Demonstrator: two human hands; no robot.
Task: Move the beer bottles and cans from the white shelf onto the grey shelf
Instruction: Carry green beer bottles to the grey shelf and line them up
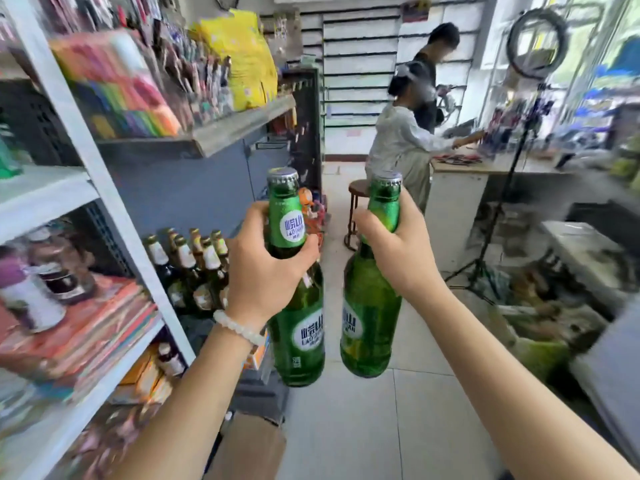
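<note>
I hold two green glass beer bottles upright over the aisle floor. My left hand point(265, 268) grips the neck of the left bottle point(301, 341), which has a white label. My right hand point(394, 251) grips the neck of the right bottle point(369, 323). The white shelf point(104, 188) stands at the left, with a jar and stacked books on its boards. Behind it, the grey shelf point(194, 188) carries several brown beer bottles point(194, 268) on its lower board.
Two people stand at a counter point(485, 168) ahead on the right. A round stool point(356, 209) stands in the aisle. A tripod with a ring light point(498, 216) is at the right, with boxes and bags behind it. A cardboard box point(249, 445) lies by my feet.
</note>
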